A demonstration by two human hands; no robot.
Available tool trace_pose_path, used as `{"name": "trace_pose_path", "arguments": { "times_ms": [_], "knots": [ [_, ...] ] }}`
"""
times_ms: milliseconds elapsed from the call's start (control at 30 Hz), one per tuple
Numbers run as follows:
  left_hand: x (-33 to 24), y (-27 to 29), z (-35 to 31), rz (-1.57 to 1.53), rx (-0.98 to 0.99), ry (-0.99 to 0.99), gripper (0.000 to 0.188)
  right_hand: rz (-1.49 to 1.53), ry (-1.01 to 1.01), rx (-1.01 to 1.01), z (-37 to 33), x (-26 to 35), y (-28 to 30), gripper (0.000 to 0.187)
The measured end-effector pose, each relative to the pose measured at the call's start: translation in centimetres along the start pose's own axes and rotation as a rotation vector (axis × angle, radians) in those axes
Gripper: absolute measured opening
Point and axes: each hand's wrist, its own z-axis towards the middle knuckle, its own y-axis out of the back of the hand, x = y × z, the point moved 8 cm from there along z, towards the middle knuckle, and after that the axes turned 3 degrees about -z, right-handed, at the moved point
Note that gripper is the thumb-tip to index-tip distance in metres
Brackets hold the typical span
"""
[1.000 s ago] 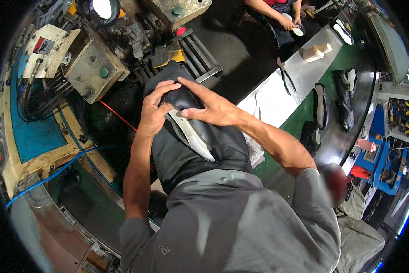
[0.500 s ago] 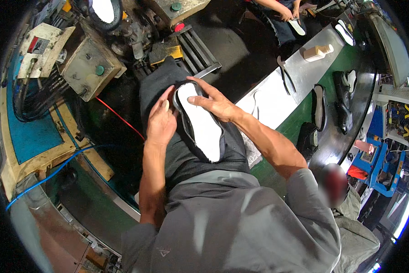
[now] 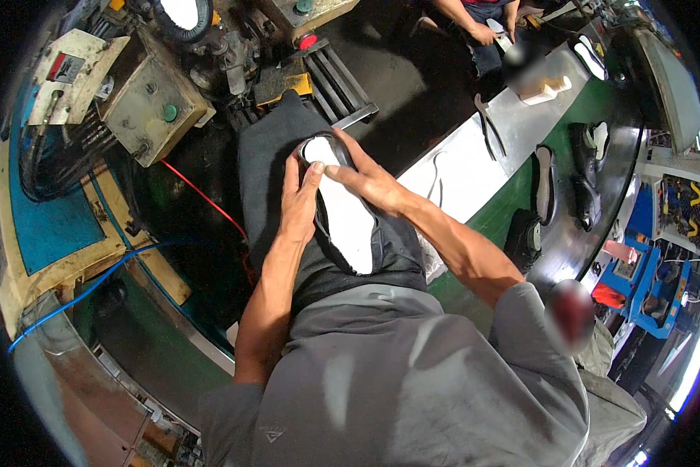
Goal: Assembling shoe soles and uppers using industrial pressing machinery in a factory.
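Observation:
A black shoe upper with a white, sole-shaped bottom [image 3: 351, 229] rests on my lap, its bottom facing up. My left hand [image 3: 298, 204] closes on its left edge near the far end, with the thumb on the white surface. From the other side my right hand [image 3: 371, 187] grips the same end. Its thumb presses the white bottom beside the left thumb, and its fingers wrap over the black rim. The fingers under the shoe are hidden.
Pincers [image 3: 490, 128] and a pale bottle [image 3: 543, 89] lie on the metal bench [image 3: 466, 159] at right. Beyond are several black shoes [image 3: 547, 183]. Machinery with a control box [image 3: 151, 117] stands at left. A co-worker's hand [image 3: 484, 33] holds a white-bottomed piece at the far right.
My left hand has moved right and closed onto the shoe, its thumb now on the white bottom. The right thumb has shifted slightly toward me.

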Motion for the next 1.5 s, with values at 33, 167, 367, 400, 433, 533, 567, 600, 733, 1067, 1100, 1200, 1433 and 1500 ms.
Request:
{"name": "trace_pose_path", "arguments": {
  "times_ms": [33,167,367,400,433,533,567,600,733,1067,1100,1200,1433,1500],
  "knots": [
    [0.1,0.6,-0.2,0.011,-0.025,0.013,0.054,-0.064,0.046,-0.003,-1.1,0.8,-0.5,0.094],
    [0.3,0.1,-1.4,0.144,-0.041,0.085,0.066,-0.096,-0.119,-0.034,-6.5,1.5,-1.2,0.095],
    [0.5,0.2,-7.4,0.392,0.125,0.079,0.082,-0.161,-0.246,-0.188,-11.9,-1.4,0.6,0.073],
    [0.2,0.0,-8.1,0.348,0.172,0.101,0.08,-0.158,-0.247,-0.19,-12.0,-1.5,1.1,0.073],
    [-0.3,-0.2,-8.4,0.352,0.203,0.055,0.078,-0.171,-0.205,-0.13,-11.9,-1.6,1.3,0.073],
    [1.5,1.3,-8.7,0.108,0.172,0.327,0.076,-0.247,-0.13,-0.063,-12.3,-0.2,0.0,0.079],
    [1.0,1.3,-8.4,0.106,0.163,0.318,0.076,-0.643,0.064,-0.075,-13.0,4.4,-1.8,0.082],
    [0.7,0.7,-8.5,0.027,0.15,0.374,0.074,-1.032,0.261,-0.093,-13.9,7.5,-3.7,0.086],
    [-0.4,-0.8,-8.3,-0.152,0.126,0.463,0.064,-1.162,0.179,-0.084,-12.5,6.6,-3.3,0.09],
    [-6.8,3.8,6.1,0.976,-0.07,-0.559,0.02,-1.125,0.391,-0.104,-12.9,8.2,-3.8,0.071],
    [-7.0,3.5,6.2,1.029,-0.059,-0.593,0.019,-1.124,0.373,-0.09,-12.7,7.9,-3.6,0.072],
    [-7.9,4.7,5.7,1.007,-0.104,-0.492,0.021,-1.115,0.401,-0.058,-11.8,7.9,-4.1,0.072],
    [-5.0,7.6,9.4,0.603,0.061,0.035,0.037,-1.024,0.262,0.029,-10.3,8.7,-1.9,0.069],
    [-7.4,9.1,11.9,0.427,-0.002,0.065,0.043,-0.937,0.244,-0.033,-10.1,9.9,-0.2,0.066]
  ]
}}
